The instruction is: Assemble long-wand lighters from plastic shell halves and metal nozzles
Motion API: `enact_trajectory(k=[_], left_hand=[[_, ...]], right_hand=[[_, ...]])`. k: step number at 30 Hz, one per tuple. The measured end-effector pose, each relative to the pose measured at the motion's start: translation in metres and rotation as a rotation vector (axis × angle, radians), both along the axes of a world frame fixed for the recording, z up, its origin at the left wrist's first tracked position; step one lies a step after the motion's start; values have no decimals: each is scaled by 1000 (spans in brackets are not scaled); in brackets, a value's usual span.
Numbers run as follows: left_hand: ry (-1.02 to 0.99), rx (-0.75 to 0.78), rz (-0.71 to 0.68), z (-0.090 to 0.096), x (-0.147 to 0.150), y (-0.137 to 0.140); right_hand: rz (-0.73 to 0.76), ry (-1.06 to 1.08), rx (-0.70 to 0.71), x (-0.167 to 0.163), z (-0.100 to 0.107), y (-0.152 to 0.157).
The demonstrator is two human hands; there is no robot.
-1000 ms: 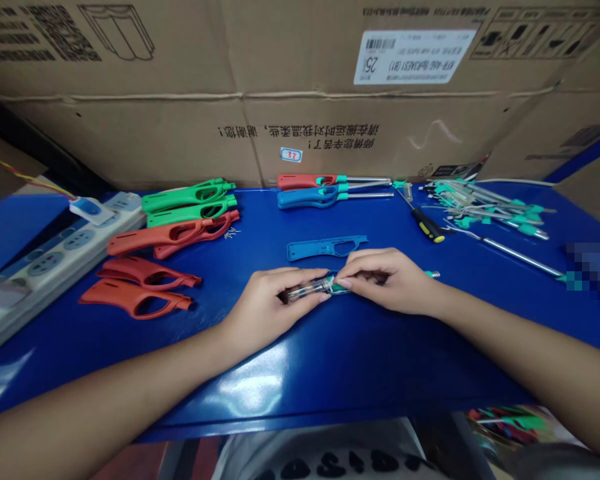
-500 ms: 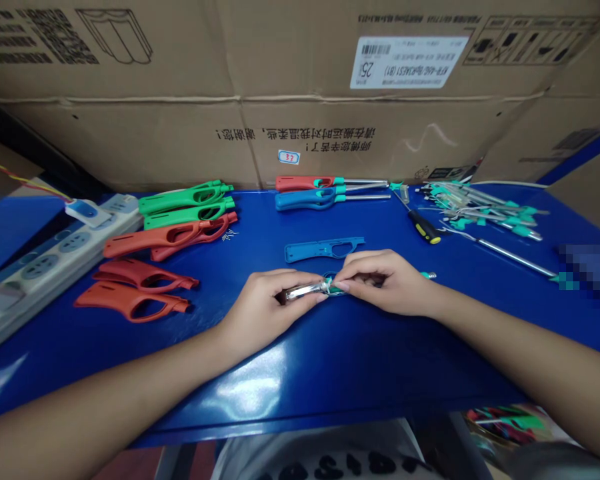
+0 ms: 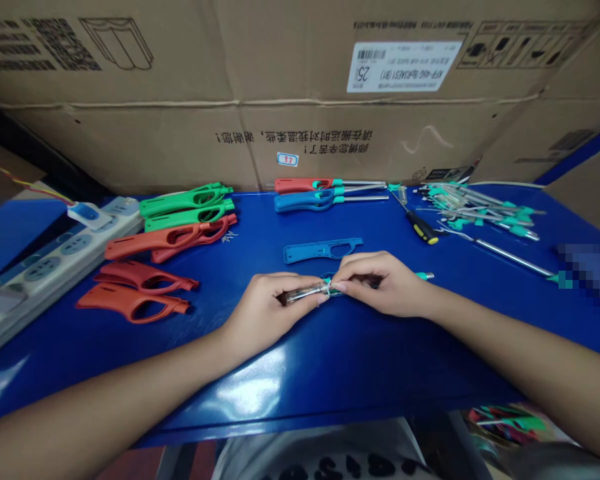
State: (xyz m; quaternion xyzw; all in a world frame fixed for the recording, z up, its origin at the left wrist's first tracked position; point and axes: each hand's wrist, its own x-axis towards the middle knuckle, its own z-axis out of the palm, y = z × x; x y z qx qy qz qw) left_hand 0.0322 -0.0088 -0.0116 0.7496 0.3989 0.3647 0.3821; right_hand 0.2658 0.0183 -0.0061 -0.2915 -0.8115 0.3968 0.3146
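Note:
My left hand point(image 3: 264, 307) is closed around a small clear, shiny lighter fuel tank point(image 3: 304, 293), its end pointing right. At that end sit a white fitting and a green piece with thin wires. My right hand point(image 3: 375, 283) pinches right beside this end, thumb and forefinger together; what lies between the fingertips is too small to make out. A green tip with a metal end point(image 3: 425, 275) shows past my right hand, its other end hidden beneath it. Just behind my hands lies an open blue lighter half-shell point(image 3: 323, 251), inner side up.
Red and blue lighters point(image 3: 305, 200) with metal tubes lie at the back. Orange shells point(image 3: 130, 303) and green shells point(image 3: 185, 207) lie left, beside small screws point(image 3: 229, 236) and a power strip point(image 3: 55, 257). To the right are a screwdriver point(image 3: 421, 227) and a pile of metal tubes point(image 3: 485, 210).
My hands stay in nearly the same place. The fuel tank has turned slightly in my left fingers, and my right fingertips have shifted a little at its end.

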Motion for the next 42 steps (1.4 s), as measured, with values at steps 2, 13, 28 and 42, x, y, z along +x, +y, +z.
enact_trajectory(k=[2,13,28,42], left_hand=[[-4,-6,-6,0,0,0],[-21,-97,59,2,1,0],[-16,-83,16,3,4,-2],[-40,-111,49,3,6,-5]], right_hand=[[-8,1,1,-1,0,0],[-124,106,-395,-1,2,3],[-141,79,-158,-2,-2,-1],[-135,30,-64,-1,-1,-4]])
